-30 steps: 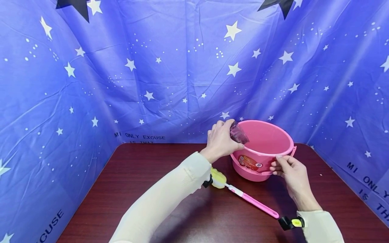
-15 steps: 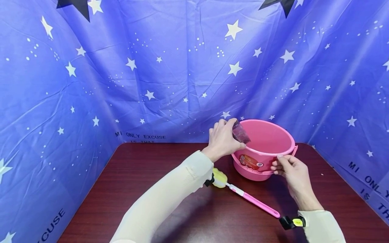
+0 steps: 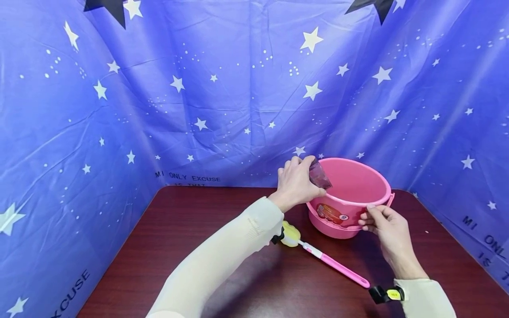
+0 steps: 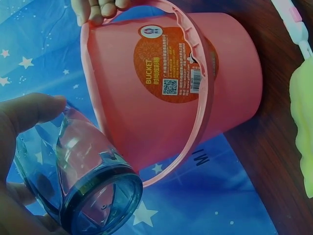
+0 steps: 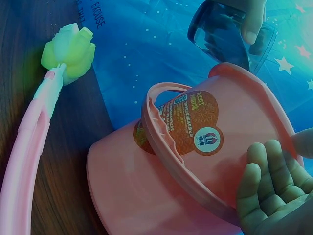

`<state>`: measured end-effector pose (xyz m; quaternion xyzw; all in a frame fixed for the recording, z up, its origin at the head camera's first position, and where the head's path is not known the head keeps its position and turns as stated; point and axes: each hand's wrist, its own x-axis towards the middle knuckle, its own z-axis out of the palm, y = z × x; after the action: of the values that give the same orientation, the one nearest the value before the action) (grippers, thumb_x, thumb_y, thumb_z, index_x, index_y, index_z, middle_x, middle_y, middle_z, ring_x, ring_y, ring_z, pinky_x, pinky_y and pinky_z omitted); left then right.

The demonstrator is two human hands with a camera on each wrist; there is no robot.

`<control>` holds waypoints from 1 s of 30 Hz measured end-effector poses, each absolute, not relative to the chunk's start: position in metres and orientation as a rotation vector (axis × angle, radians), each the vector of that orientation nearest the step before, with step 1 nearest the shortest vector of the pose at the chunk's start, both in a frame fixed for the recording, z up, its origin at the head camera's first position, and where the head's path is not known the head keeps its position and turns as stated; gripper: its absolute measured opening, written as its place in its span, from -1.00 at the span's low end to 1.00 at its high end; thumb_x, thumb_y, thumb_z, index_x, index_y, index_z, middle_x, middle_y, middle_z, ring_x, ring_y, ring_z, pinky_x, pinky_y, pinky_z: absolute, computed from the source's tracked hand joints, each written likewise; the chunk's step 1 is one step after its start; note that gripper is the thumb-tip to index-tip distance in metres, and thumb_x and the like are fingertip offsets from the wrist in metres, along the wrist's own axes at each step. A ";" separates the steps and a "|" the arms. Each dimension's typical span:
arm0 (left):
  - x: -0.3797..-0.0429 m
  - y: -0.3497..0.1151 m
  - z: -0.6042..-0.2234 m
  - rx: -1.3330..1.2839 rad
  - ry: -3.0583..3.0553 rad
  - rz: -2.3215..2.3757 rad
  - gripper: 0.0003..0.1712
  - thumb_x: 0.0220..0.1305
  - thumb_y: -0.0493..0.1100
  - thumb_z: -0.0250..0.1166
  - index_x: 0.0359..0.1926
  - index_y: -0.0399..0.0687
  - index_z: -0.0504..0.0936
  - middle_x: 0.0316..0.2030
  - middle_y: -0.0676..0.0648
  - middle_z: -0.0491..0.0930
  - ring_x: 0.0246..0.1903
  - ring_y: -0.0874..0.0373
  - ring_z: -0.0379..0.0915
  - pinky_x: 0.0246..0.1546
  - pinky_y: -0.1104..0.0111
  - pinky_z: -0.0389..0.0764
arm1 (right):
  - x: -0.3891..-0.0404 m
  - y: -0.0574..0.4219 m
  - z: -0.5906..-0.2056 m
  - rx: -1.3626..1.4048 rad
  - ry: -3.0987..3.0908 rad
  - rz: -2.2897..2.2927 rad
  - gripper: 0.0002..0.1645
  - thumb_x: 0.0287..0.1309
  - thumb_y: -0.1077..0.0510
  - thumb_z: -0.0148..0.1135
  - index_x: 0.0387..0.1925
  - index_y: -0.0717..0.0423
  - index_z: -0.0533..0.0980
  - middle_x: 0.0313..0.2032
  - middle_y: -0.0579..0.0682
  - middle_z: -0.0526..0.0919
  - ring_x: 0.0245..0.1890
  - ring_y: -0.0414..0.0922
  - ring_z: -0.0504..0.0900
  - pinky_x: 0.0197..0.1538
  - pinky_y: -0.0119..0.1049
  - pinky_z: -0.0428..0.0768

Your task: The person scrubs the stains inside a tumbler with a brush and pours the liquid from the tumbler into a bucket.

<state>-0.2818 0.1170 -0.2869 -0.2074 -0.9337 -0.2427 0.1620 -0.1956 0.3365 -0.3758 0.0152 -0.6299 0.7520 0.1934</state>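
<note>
My left hand [image 3: 297,183] grips a clear drinking glass [image 3: 319,173] around its side. The glass is tilted with its mouth over the near left rim of a pink plastic bucket [image 3: 315,225]. In the left wrist view the thick base of the glass [image 4: 103,203] faces the camera. My right hand [image 3: 389,232] pinches the bucket's front right rim, thumb at the rim and fingers against the outer wall. The bucket stands upright, its pink handle [image 5: 168,142] hanging down in front, below an orange label [image 5: 198,122]. The bucket's bottom inside is hidden.
A sponge brush with a yellow head [image 3: 291,234] and pink handle [image 3: 345,268] lies on the dark red wooden table [image 3: 191,221] in front of the bucket. Blue cloth [image 3: 238,88] with stars surrounds the table at the back and sides.
The head view has shifted a little, so everything sits slightly further right. Both hands, the glass and the bucket keep the same arrangement.
</note>
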 end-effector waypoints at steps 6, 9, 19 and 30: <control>-0.282 0.119 -0.287 -0.590 -2.657 -0.677 0.07 -0.32 0.30 0.55 0.30 0.28 0.33 -0.07 0.08 0.38 -0.12 0.19 0.25 -0.15 0.31 0.26 | -0.196 0.338 -0.377 0.060 -1.746 2.127 -0.87 0.28 0.21 0.16 -0.37 0.19 0.54 -0.53 -0.03 0.67 -0.51 -0.23 0.66 -0.43 -0.39 0.63; -0.283 0.119 -0.287 -0.583 -2.659 -0.667 0.07 -0.33 0.30 0.55 0.30 0.29 0.33 -0.09 0.08 0.38 -0.14 0.19 0.25 -0.17 0.31 0.25 | -0.197 0.338 -0.378 0.064 -1.743 2.133 -0.87 0.28 0.21 0.16 -0.37 0.19 0.54 -0.52 -0.03 0.67 -0.50 -0.22 0.66 -0.42 -0.39 0.63; -0.283 0.119 -0.286 -0.580 -2.669 -0.665 0.07 -0.33 0.28 0.55 0.30 0.28 0.33 -0.11 0.07 0.38 -0.14 0.19 0.23 -0.18 0.31 0.24 | -0.197 0.337 -0.378 0.077 -1.731 2.144 -0.87 0.28 0.22 0.15 -0.38 0.19 0.54 -0.52 -0.03 0.67 -0.50 -0.22 0.66 -0.43 -0.39 0.63; -0.283 0.119 -0.285 -0.573 -2.685 -0.654 0.06 -0.32 0.30 0.53 0.30 0.30 0.33 -0.08 0.08 0.38 -0.13 0.19 0.23 -0.14 0.30 0.24 | -0.197 0.337 -0.378 0.061 -1.738 2.134 -0.86 0.28 0.22 0.16 -0.38 0.19 0.54 -0.53 -0.03 0.67 -0.51 -0.22 0.66 -0.43 -0.39 0.63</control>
<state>-0.2826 0.1190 -0.2847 -0.2005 -0.9393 -0.2287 0.1590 -0.1969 0.3368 -0.3779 0.0219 -0.6196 0.7605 0.1932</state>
